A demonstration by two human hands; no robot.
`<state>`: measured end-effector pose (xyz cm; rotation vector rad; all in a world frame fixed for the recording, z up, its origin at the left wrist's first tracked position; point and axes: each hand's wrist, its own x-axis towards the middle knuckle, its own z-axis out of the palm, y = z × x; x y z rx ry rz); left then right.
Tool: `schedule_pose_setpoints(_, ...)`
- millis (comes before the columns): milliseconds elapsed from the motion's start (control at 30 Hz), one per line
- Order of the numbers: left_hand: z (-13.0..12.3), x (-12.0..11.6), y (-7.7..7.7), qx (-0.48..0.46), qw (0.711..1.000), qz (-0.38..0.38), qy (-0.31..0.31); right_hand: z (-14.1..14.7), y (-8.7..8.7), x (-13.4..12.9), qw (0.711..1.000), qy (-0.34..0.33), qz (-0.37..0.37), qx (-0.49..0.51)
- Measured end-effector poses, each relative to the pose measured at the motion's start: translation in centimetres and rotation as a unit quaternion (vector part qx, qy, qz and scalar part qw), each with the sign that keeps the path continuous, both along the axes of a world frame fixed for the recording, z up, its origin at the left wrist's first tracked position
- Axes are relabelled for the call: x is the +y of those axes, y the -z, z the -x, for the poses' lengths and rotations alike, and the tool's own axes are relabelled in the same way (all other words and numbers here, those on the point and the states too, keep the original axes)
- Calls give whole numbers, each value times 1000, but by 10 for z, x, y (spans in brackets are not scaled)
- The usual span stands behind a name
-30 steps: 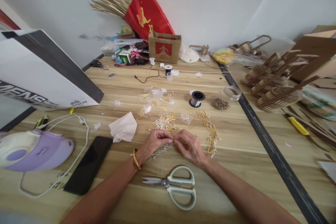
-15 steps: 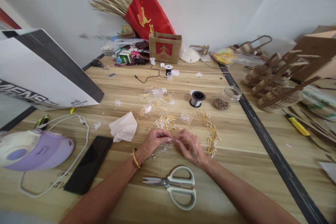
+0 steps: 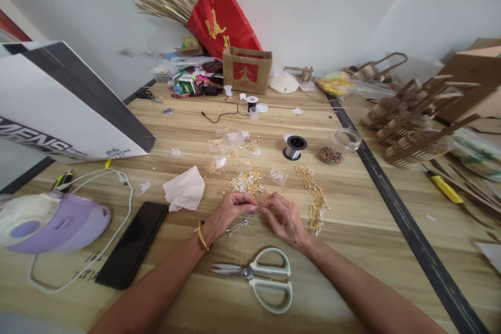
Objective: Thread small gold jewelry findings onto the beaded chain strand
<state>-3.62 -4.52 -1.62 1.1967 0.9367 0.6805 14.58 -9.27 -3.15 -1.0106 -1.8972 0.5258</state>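
Over the middle of the table, my left hand (image 3: 237, 207) and my right hand (image 3: 285, 217) meet almost fingertip to fingertip. A silver chain with small charms (image 3: 239, 226) trails from my left fingers down to the tabletop. Both hands pinch around a small ring (image 3: 259, 211) at the chain's end; the finest parts between the fingertips are too small to make out. Just beyond lies a pile of gold and silver charms (image 3: 247, 183). To the right rests a bundle of gold chains (image 3: 316, 203). White-handled scissors (image 3: 250, 272) lie between my forearms.
A black phone (image 3: 133, 245), a crumpled tissue (image 3: 185, 189) and a purple-white device (image 3: 58, 224) with a white cable are at left. Farther off stand a wire spool (image 3: 293, 147) and a tipped clear jar of beads (image 3: 346, 141). Small woven baskets (image 3: 407, 125) and a yellow cutter (image 3: 446, 188) lie right.
My hands stay in nearly the same place, with only a slight shift of the fingertips around the ring. The other things have not moved.
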Motion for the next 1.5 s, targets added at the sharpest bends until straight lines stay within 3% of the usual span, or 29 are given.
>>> schedule_pose_setpoints(1500,-1,-3,-7,-15,1000,13,0,1,-1,0,1000,-6,-2,6)
